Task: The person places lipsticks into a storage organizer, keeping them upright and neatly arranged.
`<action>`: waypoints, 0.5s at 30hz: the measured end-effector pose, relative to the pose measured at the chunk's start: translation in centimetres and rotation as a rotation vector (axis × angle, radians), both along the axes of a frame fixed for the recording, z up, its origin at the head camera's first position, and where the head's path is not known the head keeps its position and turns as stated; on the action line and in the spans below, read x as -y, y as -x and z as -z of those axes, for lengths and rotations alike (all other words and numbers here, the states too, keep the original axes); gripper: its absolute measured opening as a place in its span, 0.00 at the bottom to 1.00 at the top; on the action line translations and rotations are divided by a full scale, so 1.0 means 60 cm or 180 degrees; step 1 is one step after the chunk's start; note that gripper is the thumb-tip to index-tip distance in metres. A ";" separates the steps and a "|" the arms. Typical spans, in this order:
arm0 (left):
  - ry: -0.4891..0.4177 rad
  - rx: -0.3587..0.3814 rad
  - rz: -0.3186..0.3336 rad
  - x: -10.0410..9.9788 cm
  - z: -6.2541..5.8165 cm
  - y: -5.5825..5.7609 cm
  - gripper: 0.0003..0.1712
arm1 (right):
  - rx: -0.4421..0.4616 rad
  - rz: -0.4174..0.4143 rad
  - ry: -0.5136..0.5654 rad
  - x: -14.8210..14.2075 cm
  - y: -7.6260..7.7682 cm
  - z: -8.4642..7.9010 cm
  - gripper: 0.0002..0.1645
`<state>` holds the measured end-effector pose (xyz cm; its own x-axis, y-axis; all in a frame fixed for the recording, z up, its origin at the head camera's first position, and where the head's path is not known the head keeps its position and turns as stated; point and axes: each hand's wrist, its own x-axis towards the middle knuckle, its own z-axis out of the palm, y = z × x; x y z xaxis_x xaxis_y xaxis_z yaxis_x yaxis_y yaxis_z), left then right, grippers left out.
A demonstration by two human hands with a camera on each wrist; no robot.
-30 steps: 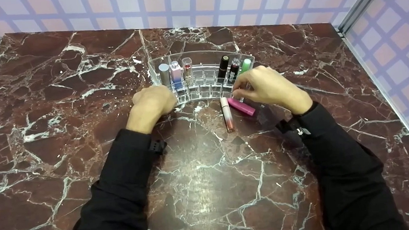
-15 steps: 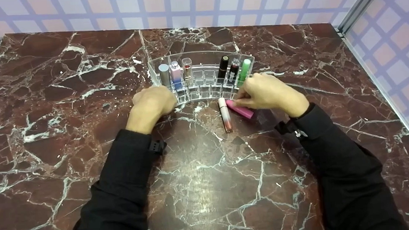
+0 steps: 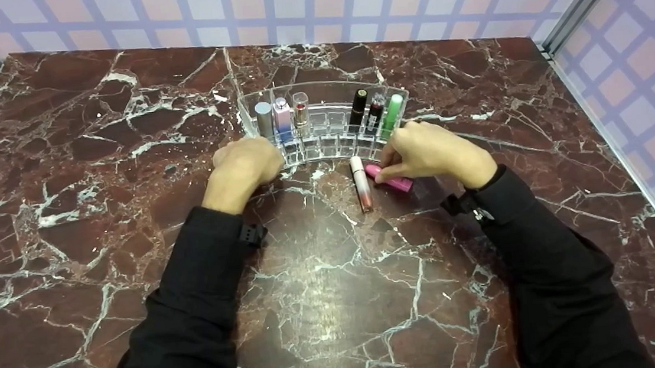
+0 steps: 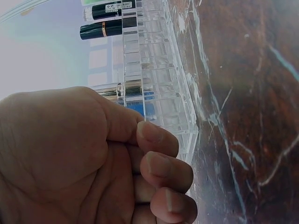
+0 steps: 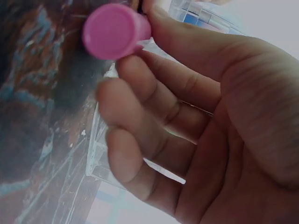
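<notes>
A clear curved lipstick organizer (image 3: 324, 148) stands on the marble-patterned table. At its left end is my left hand (image 3: 246, 164), fingers curled against the front corner; the fingertips (image 4: 159, 163) overlap that corner in the left wrist view. My right hand (image 3: 428, 148) pinches a magenta lipstick (image 3: 397, 184) between thumb and fingers, low in front of the organizer's right end. The lipstick's round pink end (image 5: 112, 31) faces the right wrist camera. Just left of it lies a lip gloss tube (image 3: 361, 186), whitish shading to red-brown.
Standing in the organizer's left side are a grey tube (image 3: 263, 118), a pink-and-blue lipstick (image 3: 282, 120) and a clear-capped lipstick (image 3: 301, 114). On the right are a black tube (image 3: 358, 110), a dark clear-topped tube (image 3: 375, 113) and a green tube (image 3: 392, 113). Patterned panels (image 3: 312, 7) border the table.
My right hand has come down from the organizer's right front to the magenta lipstick and taken hold of it. The lip gloss tube has shifted slightly left. My left hand stays put.
</notes>
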<state>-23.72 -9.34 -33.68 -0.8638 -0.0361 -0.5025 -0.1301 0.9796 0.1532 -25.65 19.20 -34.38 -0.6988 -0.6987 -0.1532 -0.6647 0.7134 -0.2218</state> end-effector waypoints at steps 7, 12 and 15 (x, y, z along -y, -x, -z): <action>0.0026 -0.0018 0.0010 0.000 0.002 0.000 0.17 | 0.0253 0.0145 -0.0210 -0.002 -0.005 -0.007 0.14; 0.0044 0.0007 -0.0001 0.000 0.004 0.003 0.13 | 0.0316 0.0137 -0.0251 -0.003 -0.006 -0.009 0.14; 0.0029 0.0012 0.0020 0.000 0.004 0.003 0.12 | 0.0350 0.0134 -0.0222 -0.004 -0.006 -0.009 0.13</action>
<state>-23.88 -9.33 -33.91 -0.8621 -0.0353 -0.5055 -0.1245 0.9818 0.1437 -25.32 19.44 -33.81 -0.7035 -0.6541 -0.2779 -0.6082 0.7564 -0.2406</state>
